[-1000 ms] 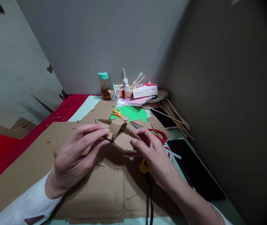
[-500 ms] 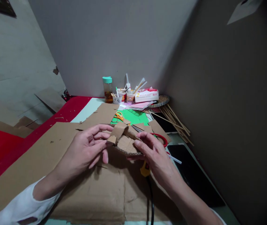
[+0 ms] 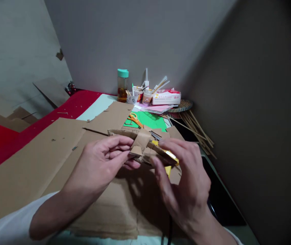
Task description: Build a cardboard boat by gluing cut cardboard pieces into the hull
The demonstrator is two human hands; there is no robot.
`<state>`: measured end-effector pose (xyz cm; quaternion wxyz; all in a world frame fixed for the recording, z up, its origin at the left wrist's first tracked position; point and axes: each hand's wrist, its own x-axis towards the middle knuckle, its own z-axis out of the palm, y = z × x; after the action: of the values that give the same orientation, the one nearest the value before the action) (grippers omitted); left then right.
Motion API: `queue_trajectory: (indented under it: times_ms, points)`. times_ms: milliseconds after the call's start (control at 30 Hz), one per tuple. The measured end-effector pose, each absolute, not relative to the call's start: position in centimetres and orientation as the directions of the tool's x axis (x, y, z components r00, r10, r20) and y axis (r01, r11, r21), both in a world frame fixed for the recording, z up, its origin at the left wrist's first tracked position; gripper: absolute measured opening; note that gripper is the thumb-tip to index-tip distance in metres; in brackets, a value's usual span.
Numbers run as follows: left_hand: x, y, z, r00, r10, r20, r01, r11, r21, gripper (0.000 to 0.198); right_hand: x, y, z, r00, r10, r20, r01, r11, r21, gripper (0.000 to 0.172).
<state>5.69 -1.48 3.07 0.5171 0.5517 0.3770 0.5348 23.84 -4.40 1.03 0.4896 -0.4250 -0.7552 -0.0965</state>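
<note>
A cut cardboard piece with a bent cardboard strip across it is held above the table, tilted. My left hand pinches the strip's lower end between thumb and fingers. At the piece's right end, my right hand has thumb and fingers spread apart around the edge, slightly blurred, and does not grip it. Partly hidden beyond that hand is a yellow tool with a label. A black cord runs below. Orange-handled scissors lie beyond the piece.
Large cardboard sheets cover the table's left and front. At the back stand a teal-capped bottle, paper cups and a tissue pack. Wooden sticks and a black tablet-like slab lie right, beside the wall.
My right hand has loosened its hold on the cardboard piece and spread its fingers. The piece has turned, showing its long edge. The view has shifted slightly.
</note>
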Motion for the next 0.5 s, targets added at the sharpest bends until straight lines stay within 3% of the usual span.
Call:
queue_trajectory:
  times_ms: [67, 200, 500]
  points:
    - [5.9, -1.5, 3.1, 0.125, 0.954, 0.271, -0.08, -0.263, 0.962, 0.019, 23.6, -4.8, 1.0, -0.279, 0.484, 0.829, 0.743, 0.656, -0.133, 0.035]
    - [5.9, -1.8, 2.9, 0.063, 0.926, 0.372, 0.069, -0.376, 0.924, 0.022, 23.5, -4.9, 0.6, -0.388, 0.449, 0.805, 0.736, 0.676, -0.022, 0.038]
    - [6.3, -2.9, 1.6, -0.013, 0.904, 0.428, 0.251, -0.411, 0.876, 0.019, 23.4, -5.3, 0.7, -0.373, 0.443, 0.815, 0.76, 0.649, -0.005, 0.027]
